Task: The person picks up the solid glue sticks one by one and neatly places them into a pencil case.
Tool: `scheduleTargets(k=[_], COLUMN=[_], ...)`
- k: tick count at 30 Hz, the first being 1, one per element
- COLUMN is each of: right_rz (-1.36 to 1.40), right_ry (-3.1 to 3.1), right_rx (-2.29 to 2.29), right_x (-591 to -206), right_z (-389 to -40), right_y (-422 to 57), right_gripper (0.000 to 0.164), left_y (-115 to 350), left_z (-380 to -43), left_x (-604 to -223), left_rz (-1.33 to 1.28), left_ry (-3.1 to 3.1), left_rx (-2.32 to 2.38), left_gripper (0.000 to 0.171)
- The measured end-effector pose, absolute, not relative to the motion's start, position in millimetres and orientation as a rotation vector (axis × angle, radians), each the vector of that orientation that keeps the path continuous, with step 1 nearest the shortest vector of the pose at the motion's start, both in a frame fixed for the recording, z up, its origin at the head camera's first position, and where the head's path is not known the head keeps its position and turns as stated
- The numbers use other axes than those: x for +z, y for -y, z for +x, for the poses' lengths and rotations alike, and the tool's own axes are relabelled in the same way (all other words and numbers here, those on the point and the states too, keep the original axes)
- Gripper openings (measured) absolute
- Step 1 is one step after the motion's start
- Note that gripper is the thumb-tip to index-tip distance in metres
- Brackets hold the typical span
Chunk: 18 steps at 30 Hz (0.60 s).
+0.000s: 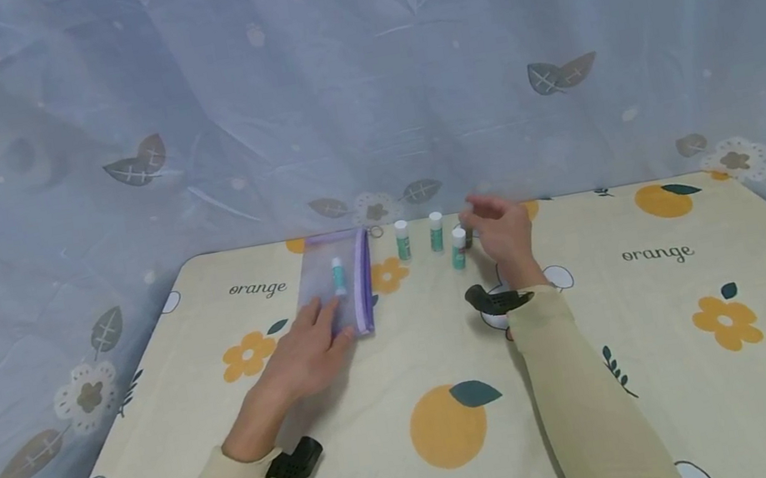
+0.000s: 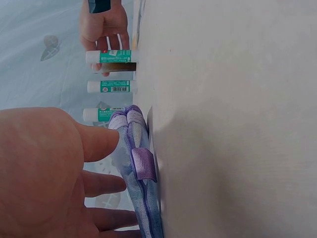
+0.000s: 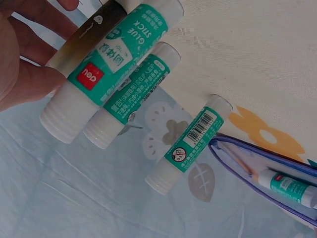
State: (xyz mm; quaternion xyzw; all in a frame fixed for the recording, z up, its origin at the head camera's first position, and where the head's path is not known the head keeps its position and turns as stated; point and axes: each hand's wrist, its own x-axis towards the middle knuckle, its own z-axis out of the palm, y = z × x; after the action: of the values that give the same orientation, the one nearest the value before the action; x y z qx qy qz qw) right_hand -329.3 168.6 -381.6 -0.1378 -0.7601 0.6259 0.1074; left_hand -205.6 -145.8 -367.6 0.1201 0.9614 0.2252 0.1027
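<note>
My left hand (image 1: 307,357) rests with its fingers extended on the near end of a translucent, purple-edged zip pouch (image 1: 313,252). A green glue stick (image 1: 338,276) with a white cap lies within that pouch. To the pouch's right, three more glue sticks stand upright: one (image 1: 403,241) closest to it, a second (image 1: 436,232) in the middle, a third (image 1: 458,250) nearer me. Just behind the third, my right hand (image 1: 504,235) pinches the upper end of a dark brown-to-gold tube (image 3: 89,32). The tube's lower end (image 2: 130,67) appears to stand on the table.
A cream tablecloth (image 1: 432,349) printed with oranges and flowers covers the table. Blue-grey patterned cloth (image 1: 357,83) hangs behind the far edge. A small ring (image 1: 375,232) lies by the pouch's far corner.
</note>
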Motion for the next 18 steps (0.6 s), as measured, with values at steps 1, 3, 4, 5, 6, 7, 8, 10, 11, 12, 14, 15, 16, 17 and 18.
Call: scheduleTargets(k=[1,3,4,5,6,7,8,10,11,12,14,15,16,17,18], right_rz=[-0.408,-0.419,-0.419,-0.421,-0.423,-0.422,-0.422,-0.42,-0.418,-0.415,-0.415,-0.419,-0.422,-0.426,-0.43], right_ry=[2.241,2.252,2.258,2.265,2.269,2.273,2.275,2.283,2.285,2.285,2.295,2.301,2.301,2.301,2.303], right_rx=[1.839,1.837,1.836,1.834,1.832,1.83,1.828,1.819,1.814,1.812,1.808,1.807,1.81,1.816,1.819], right_x=[-382.2,-383.4,-383.4,-383.4,-383.7,-383.9,-384.3,-384.8,-385.3,-385.7,-386.1,-386.3,-386.6,-386.6,-386.7], right_z=[-329.5,-329.9,-330.1,-330.2,-330.6,-331.0,-331.3,-331.6,-331.7,-331.8,-331.1,-330.7,-330.5,-330.2,-329.7], right_y=[-168.8,-169.3,-169.2,-169.0,-169.1,-169.3,-169.6,-169.8,-170.0,-170.3,-170.3,-170.3,-170.4,-170.4,-170.3], right_gripper=[0.039,0.04,0.04,0.04,0.04,0.04,0.04,0.04,0.04,0.04,0.04,0.039,0.039,0.039,0.039], left_y=[145.8,145.8,145.8,146.0,146.1,146.1,146.1,146.1,146.1,146.0,145.8,145.7,145.5,145.4,145.2], left_z=[-205.6,-205.6,-205.5,-205.5,-205.5,-205.5,-205.5,-205.5,-205.5,-205.6,-205.5,-205.5,-205.4,-205.3,-205.2], left_x=[-367.7,-367.7,-367.6,-367.4,-367.2,-367.1,-366.9,-366.8,-366.8,-366.8,-367.0,-367.1,-367.2,-367.2,-367.3], left_rz=[0.359,0.367,0.368,0.37,0.373,0.375,0.376,0.379,0.38,0.381,0.381,0.379,0.379,0.378,0.378], left_ry=[-2.838,-2.837,-2.837,-2.838,-2.838,-2.838,-2.838,-2.838,-2.837,-2.836,-2.834,-2.833,-2.831,-2.831,-2.831], left_rx=[0.663,0.664,0.665,0.668,0.671,0.673,0.675,0.676,0.677,0.677,0.678,0.679,0.68,0.681,0.681], left_gripper=[0.065,0.065,0.065,0.065,0.065,0.065,0.065,0.065,0.065,0.065,0.066,0.066,0.066,0.066,0.066])
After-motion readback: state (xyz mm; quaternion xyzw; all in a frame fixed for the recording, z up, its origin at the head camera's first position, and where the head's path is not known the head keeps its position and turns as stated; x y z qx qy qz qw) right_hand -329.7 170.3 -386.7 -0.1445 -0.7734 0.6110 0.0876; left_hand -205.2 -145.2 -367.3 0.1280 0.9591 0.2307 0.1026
